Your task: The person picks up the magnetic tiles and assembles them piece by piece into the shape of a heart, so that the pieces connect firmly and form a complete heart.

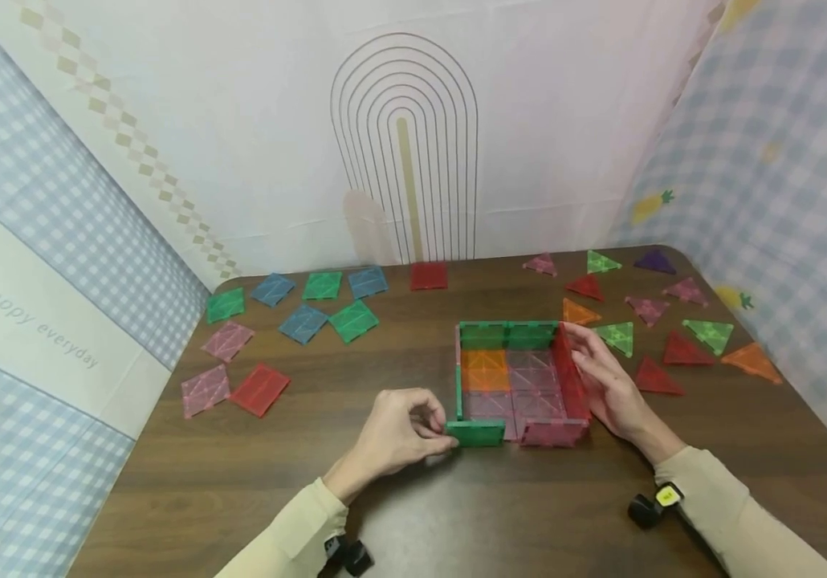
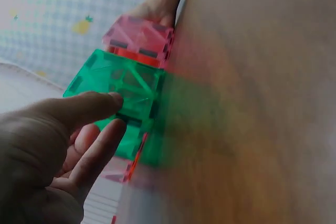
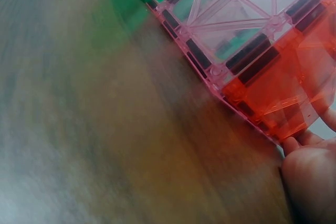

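A low box of see-through magnetic tiles stands on the table, its floor made of pink tiles (image 1: 533, 370) and an orange tile (image 1: 486, 370). Green tiles (image 1: 509, 335) form its back wall. My left hand (image 1: 401, 432) pinches an upright green square tile (image 1: 476, 434) at the box's front left corner; thumb and finger are at the tile in the left wrist view. Beside it, past a narrow gap, a pink square tile (image 1: 554, 433) stands at the front right. My right hand (image 1: 612, 393) rests its extended fingers against the outside of the red side wall (image 1: 571, 369).
Loose square tiles lie at the left and back, among them a red tile (image 1: 260, 390), a blue tile (image 1: 303, 323) and a green tile (image 1: 353, 321). Several triangle tiles are spread at the right, including an orange triangle (image 1: 751, 362) and a red triangle (image 1: 657, 377).
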Action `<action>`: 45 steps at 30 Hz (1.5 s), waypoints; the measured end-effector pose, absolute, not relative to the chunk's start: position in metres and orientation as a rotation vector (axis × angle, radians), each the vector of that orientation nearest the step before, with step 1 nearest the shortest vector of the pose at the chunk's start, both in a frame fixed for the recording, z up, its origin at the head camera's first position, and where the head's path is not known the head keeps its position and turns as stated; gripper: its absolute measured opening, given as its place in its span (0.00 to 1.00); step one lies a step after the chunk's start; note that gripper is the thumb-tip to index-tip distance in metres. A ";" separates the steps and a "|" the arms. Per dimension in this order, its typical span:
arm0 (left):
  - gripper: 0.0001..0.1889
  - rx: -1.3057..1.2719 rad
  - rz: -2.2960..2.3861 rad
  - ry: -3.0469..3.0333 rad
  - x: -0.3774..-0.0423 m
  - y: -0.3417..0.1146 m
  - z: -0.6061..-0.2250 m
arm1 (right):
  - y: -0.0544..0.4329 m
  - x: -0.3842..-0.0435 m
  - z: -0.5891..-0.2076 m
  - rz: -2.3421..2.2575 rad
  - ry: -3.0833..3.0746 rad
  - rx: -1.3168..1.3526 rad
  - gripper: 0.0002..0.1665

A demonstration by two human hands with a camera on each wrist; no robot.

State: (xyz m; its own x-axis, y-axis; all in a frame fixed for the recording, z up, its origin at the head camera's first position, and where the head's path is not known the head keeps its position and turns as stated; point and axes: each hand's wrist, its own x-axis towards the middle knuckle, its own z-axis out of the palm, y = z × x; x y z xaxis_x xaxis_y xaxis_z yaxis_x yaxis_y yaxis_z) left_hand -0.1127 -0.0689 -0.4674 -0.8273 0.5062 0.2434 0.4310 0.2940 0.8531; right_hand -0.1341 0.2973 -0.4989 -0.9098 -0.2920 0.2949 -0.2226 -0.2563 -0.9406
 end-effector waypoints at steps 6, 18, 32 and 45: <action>0.22 0.817 1.516 2.581 -0.116 -0.057 -0.467 | 0.294 -0.138 -0.498 -2.373 1.878 -0.664 0.30; 0.49 0.684 1.437 2.513 -0.134 -0.090 -0.464 | 0.283 -0.143 -0.499 -2.273 1.860 -0.682 0.33; 0.78 0.672 1.368 2.478 -0.140 -0.105 -0.472 | 0.215 -0.134 -0.501 -2.316 2.009 -0.563 0.37; 0.79 0.694 1.320 2.321 -0.161 -0.153 -0.461 | 0.216 -0.208 -0.507 -2.381 1.837 -0.618 0.34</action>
State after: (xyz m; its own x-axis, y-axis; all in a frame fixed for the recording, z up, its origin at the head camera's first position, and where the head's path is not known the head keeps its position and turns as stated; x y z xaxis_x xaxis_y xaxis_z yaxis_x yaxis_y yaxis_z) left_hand -0.1611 -0.1528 -0.4610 -0.8054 0.5870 -0.0824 0.2293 0.4368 0.8699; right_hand -0.2080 0.2161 -0.5070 -0.9165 -0.2957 0.2693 -0.1855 -0.2822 -0.9412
